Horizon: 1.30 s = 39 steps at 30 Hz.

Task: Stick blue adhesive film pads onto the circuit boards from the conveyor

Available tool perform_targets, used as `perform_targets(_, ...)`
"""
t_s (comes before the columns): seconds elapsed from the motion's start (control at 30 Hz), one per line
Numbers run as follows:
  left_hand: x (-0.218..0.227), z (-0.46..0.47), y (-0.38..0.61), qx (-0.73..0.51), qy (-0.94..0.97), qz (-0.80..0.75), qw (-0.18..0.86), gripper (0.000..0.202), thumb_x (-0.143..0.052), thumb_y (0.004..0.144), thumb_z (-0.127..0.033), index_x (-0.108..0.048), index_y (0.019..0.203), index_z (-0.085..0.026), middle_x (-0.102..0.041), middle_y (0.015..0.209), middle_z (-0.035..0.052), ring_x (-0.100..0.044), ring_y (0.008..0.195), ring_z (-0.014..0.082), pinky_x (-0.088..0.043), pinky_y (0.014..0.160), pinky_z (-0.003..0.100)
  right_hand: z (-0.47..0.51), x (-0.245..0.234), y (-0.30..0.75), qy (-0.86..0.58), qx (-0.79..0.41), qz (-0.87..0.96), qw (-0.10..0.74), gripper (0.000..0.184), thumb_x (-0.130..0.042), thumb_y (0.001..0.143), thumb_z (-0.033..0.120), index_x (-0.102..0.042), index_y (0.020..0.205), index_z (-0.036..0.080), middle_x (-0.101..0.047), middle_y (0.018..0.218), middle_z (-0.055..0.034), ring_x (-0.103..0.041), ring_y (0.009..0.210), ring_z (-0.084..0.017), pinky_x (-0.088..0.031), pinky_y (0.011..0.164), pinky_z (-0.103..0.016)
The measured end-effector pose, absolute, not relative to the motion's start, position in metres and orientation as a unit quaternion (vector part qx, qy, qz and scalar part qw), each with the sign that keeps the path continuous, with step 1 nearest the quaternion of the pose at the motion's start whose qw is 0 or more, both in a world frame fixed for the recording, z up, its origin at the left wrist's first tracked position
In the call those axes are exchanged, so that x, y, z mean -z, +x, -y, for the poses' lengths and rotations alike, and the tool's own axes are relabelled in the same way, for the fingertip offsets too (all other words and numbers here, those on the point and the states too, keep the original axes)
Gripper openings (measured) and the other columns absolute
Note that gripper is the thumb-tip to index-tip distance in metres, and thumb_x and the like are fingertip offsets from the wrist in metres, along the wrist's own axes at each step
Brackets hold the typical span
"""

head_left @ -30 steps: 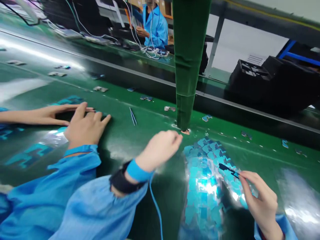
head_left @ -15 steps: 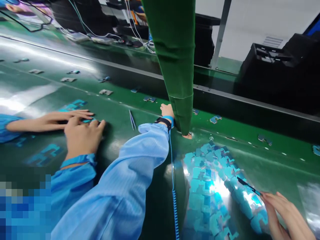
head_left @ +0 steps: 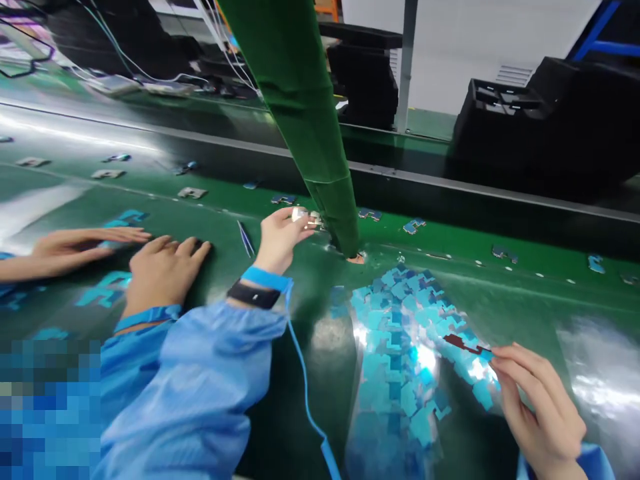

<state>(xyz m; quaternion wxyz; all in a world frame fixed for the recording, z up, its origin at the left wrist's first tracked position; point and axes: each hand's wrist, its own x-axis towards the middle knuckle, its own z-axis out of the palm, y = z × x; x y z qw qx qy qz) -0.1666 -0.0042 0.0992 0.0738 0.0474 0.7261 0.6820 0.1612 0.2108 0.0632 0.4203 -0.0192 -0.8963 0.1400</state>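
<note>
In the head view, the left hand (head_left: 279, 245) had come back from behind the green post (head_left: 317, 133), which hid its fingertips half a second earlier. Its fingers were now clamped on a silvery plate (head_left: 300, 214), held above the worktop (head_left: 285, 373) just beside the post. The right hand (head_left: 543, 397) kept its fingertips pinched on the end of a thin piece (head_left: 461, 343), above the right side of the blue pieces (head_left: 383, 360); that piece had looked black and now showed reddish brown.

The plate looked small and bright, partly covered by the fingers; the piece was long with a stepped outline. The post bounded the left hand's right side, tweezers (head_left: 245, 239) lay near on its left, and a stretch of worktop separated its wrist from the blue pieces.
</note>
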Motion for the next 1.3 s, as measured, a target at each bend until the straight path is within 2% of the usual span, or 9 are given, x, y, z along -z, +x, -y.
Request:
perform_targets(0.13,-0.095,0.022,-0.113,-0.706,0.053,-0.699,0.100,0.019,-0.071,0.079,-0.025,-0.070,0.095,-0.015,-0.076,0.088,-0.0029,-0.069,0.098,0.0144,-0.052,0.088,0.019,-0.206,-0.064,0.174,-0.096,-0.254,0.882,0.386,0.020,-0.062,0.081,0.002,-0.066,0.086,0.021,-0.070,0.081,-0.0032,-0.068,0.078,-0.017,-0.057,0.074,-0.030)
perform_targets(0.23,-0.096,0.034,-0.065,-0.715,0.041,-0.689,0.111,0.036,-0.079,0.071,-0.025,-0.070,0.105,-0.017,-0.079,0.086,0.0005,-0.072,0.089,0.0154,-0.057,0.079,0.018,-0.209,-0.061,0.183,-0.208,-0.366,0.838,0.348,0.009,-0.067,0.081,0.014,-0.068,0.083,0.022,-0.071,0.081,-0.0022,-0.068,0.074,-0.015,-0.056,0.066,-0.024)
perform_targets(0.33,-0.093,0.023,-0.028,-0.726,0.059,-0.655,0.200,0.051,-0.080,0.071,-0.026,-0.063,0.119,-0.018,-0.079,0.083,0.0022,-0.074,0.083,0.0176,-0.060,0.074,0.022,-0.212,-0.058,0.186,-0.292,-0.438,0.793,0.308,0.007,-0.074,0.076,0.023,-0.072,0.082,0.023,-0.073,0.077,-0.0014,-0.067,0.063,-0.013,-0.055,0.058,-0.020)
perform_targets(0.5,-0.072,-0.016,0.009,-0.725,0.089,-0.543,0.413,0.031,-0.075,0.077,-0.022,-0.068,0.107,-0.018,-0.079,0.089,0.0043,-0.074,0.087,0.0174,-0.061,0.075,0.021,-0.202,-0.062,0.172,-0.312,-0.545,0.730,0.270,0.009,-0.078,0.070,0.024,-0.074,0.078,0.021,-0.073,0.069,-0.0011,-0.066,0.057,-0.012,-0.055,0.052,-0.018)
perform_targets(0.63,-0.056,-0.027,0.023,-0.725,0.074,-0.477,0.491,0.028,-0.072,0.080,-0.020,-0.069,0.108,-0.021,-0.080,0.089,0.0018,-0.074,0.090,0.0170,-0.061,0.077,0.022,-0.187,-0.064,0.156,-0.296,-0.589,0.706,0.260,0.006,-0.077,0.069,0.019,-0.073,0.073,0.019,-0.072,0.065,0.0004,-0.067,0.056,-0.011,-0.057,0.053,-0.018)
perform_targets(0.87,-0.051,-0.018,0.027,-0.702,0.081,-0.485,0.515,0.029,-0.071,0.079,-0.014,-0.069,0.107,-0.023,-0.079,0.096,0.0012,-0.072,0.096,0.0184,-0.060,0.082,0.023,-0.173,-0.065,0.146,-0.283,-0.564,0.739,0.235,0.011,-0.074,0.071,0.010,-0.074,0.074,0.020,-0.074,0.070,0.0018,-0.069,0.062,-0.012,-0.060,0.060,-0.020)
perform_targets(1.03,-0.056,-0.018,0.033,-0.687,0.096,-0.550,0.465,0.035,-0.070,0.077,-0.014,-0.067,0.110,-0.022,-0.078,0.098,0.0029,-0.074,0.090,0.0212,-0.060,0.084,0.029,-0.170,-0.066,0.145,-0.267,-0.540,0.764,0.230,0.017,-0.073,0.073,0.008,-0.075,0.077,0.024,-0.075,0.076,0.0032,-0.070,0.073,-0.012,-0.059,0.072,-0.023)
perform_targets(1.2,-0.054,-0.016,0.035,-0.675,0.126,-0.576,0.444,0.036,-0.070,0.076,-0.014,-0.068,0.110,-0.024,-0.078,0.097,0.0009,-0.075,0.085,0.0186,-0.061,0.081,0.025,-0.171,-0.066,0.146,-0.261,-0.543,0.765,0.229,0.019,-0.072,0.074,0.007,-0.076,0.080,0.025,-0.076,0.081,0.0030,-0.071,0.081,-0.013,-0.059,0.078,-0.024)
perform_targets(1.3,-0.053,-0.015,0.035,-0.673,0.137,-0.581,0.437,0.036,-0.070,0.076,-0.015,-0.067,0.111,-0.024,-0.079,0.096,0.0006,-0.075,0.085,0.0182,-0.061,0.079,0.023,-0.170,-0.068,0.147,-0.272,-0.529,0.774,0.218,0.017,-0.073,0.074,0.009,-0.076,0.079,0.025,-0.076,0.081,0.0029,-0.072,0.077,-0.014,-0.061,0.074,-0.025)
